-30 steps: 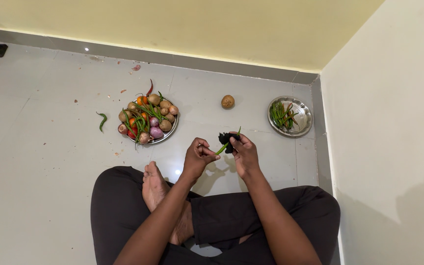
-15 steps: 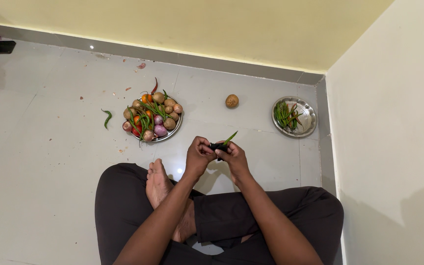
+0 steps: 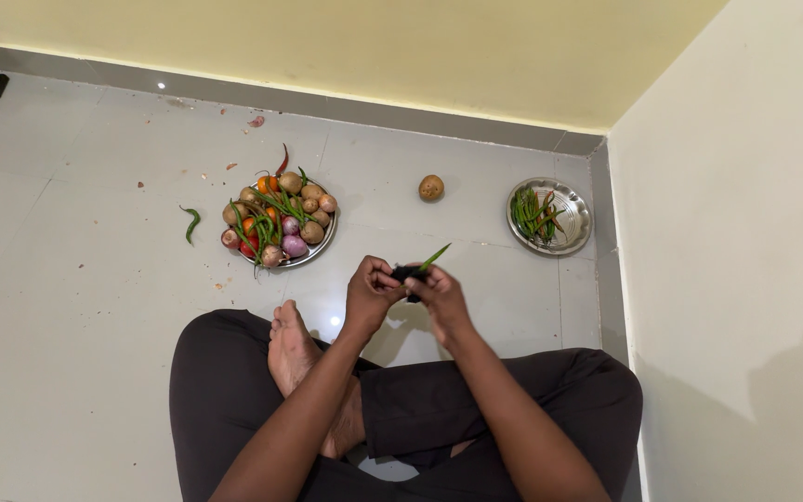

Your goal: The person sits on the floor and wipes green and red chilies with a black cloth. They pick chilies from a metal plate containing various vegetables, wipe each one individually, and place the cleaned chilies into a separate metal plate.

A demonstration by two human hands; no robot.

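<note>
1. Green chilli pokes up from between the left hand and right hand, both pinching it with a small black object.
2. Bare floor spreads leftward; the wall stands close on the right.

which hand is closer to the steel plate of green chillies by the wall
Right. The right hand sits below-left of the plate; the left hand is farther left, beyond it.
</note>
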